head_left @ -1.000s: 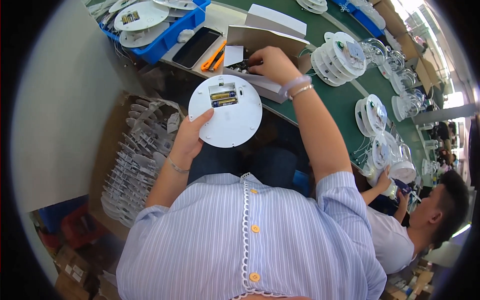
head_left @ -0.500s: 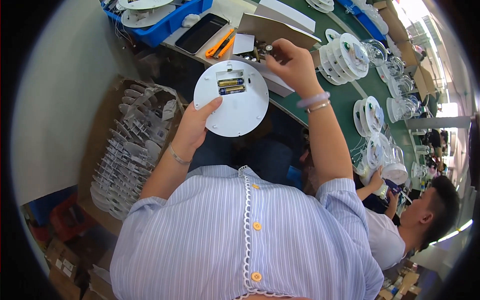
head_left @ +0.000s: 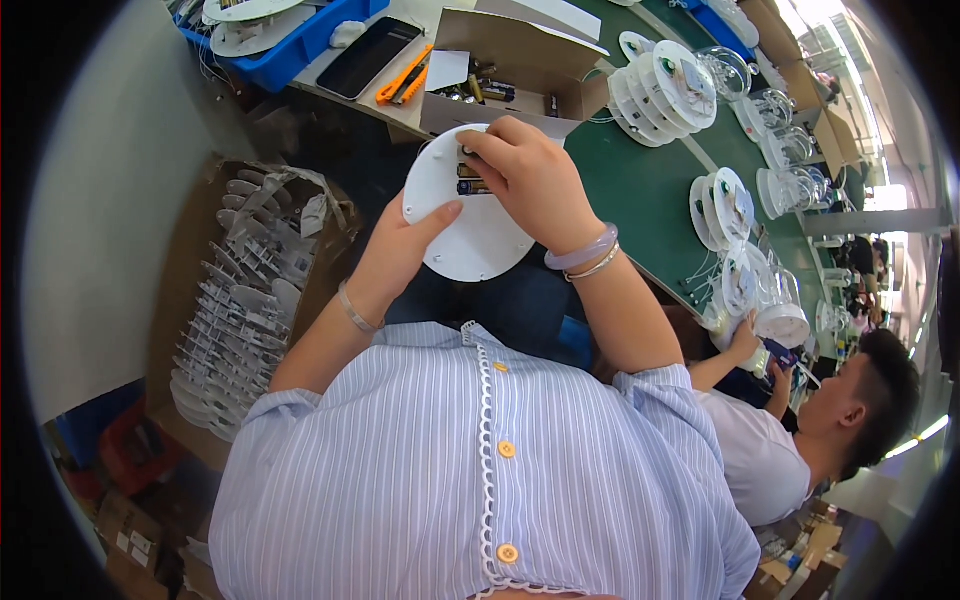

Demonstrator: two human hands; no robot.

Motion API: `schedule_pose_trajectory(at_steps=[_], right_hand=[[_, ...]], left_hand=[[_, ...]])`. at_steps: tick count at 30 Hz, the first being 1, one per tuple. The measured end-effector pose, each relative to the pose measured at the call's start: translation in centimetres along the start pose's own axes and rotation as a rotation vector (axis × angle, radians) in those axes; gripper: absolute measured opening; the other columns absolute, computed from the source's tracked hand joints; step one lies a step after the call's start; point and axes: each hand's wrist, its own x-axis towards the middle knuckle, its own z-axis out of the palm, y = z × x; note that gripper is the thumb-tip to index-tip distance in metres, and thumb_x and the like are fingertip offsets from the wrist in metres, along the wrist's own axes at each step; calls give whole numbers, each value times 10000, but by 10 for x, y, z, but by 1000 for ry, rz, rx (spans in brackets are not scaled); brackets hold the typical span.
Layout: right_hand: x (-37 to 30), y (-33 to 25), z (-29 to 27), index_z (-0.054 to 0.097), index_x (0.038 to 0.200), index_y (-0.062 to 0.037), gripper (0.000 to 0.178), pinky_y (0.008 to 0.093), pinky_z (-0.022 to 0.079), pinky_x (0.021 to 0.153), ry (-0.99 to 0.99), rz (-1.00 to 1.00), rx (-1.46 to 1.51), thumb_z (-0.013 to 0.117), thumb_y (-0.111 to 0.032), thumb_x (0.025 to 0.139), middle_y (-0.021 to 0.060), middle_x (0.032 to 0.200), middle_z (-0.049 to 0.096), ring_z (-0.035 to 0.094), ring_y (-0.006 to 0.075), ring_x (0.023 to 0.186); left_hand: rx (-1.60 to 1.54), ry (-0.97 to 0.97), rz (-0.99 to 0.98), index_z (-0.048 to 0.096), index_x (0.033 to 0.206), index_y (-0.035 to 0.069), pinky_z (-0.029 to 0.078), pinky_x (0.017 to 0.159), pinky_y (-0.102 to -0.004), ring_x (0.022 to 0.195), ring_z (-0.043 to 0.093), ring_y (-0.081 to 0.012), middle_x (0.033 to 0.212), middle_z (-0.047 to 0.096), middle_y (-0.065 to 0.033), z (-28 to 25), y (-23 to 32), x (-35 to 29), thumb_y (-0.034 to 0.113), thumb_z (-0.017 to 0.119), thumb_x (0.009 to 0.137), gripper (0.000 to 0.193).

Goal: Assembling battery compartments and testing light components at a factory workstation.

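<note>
My left hand (head_left: pixel 402 246) grips a white round plastic base (head_left: pixel 480 240) by its left side, the thumb lying on its face. Over the base's battery compartment my right hand (head_left: pixel 540 185) is closed, its thumb and fingertips at the upper end of the slot with a battery (head_left: pixel 466 151) mostly hidden under them. Beside those fingers, other batteries (head_left: pixel 470 187) sit in the compartment, partly covered by the hand. Just beyond the base stands an open cardboard box (head_left: pixel 520 52) with several loose batteries (head_left: pixel 498 92) in it.
An orange utility knife (head_left: pixel 405 76) and a black phone (head_left: pixel 370 58) lie left of the box, near a blue bin (head_left: pixel 300 55). Stacked white discs (head_left: pixel 660 95) stand on the green table (head_left: pixel 625 190). A carton of white parts (head_left: pixel 240 300) is at left; a co-worker (head_left: pixel 790 440) sits at right.
My right hand has come from the battery box down to the base's compartment, bringing a battery. The base has tilted slightly and stays in my left hand.
</note>
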Motion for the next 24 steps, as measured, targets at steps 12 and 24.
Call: schedule_pose_trajectory(at_steps=[12,24], right_hand=[[-46,16,5,439,1084,27,305,213,422,666,281,680,910,480,-115,818,66,906,542,522,111,752],[-83,-4,2,429,1109,26,295,193,406,726,244,636,1172,422,-142,867,50,961,540,503,72,840]], left_hand=[[-326,-14,-153,420,1125,-12,452,777,-270,942,538,-182,1040,534,-113,2,12,3,119,530,796,370],[-105,-52,-28,496,1059,18,452,724,-241,846,558,-133,950,576,-75,-2,12,21,128,618,737,361]])
